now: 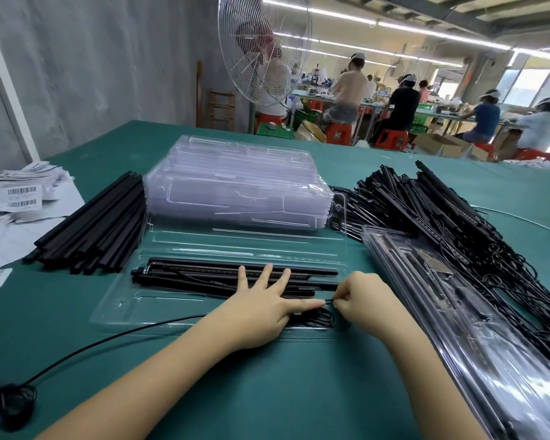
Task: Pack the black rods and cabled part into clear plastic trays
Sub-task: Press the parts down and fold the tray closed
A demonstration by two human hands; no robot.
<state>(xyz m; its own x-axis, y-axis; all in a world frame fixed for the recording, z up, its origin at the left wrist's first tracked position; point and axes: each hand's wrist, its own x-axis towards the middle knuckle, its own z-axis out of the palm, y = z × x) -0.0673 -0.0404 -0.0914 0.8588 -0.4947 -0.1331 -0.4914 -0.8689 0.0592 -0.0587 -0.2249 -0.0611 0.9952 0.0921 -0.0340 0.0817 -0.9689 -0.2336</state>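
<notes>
— Where is the open tray [172,300]?
— On the table [267,392], before the tray stack [235,185], packed rods [204,274] in it.
— Beside it?
— Left, loose rods [99,223]; right, the pile of cabled parts [442,217] and filled trays [458,312].

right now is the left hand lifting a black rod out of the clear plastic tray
No, the left hand lies flat on the black rods in the clear plastic tray; the right hand pinches the thin black cable.

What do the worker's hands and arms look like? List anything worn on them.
The left hand and right hand are bare: no gloves, rings, watch or bracelet. The left forearm and right forearm are also uncovered, with no sleeve showing up to the frame edge and no markings.
</notes>
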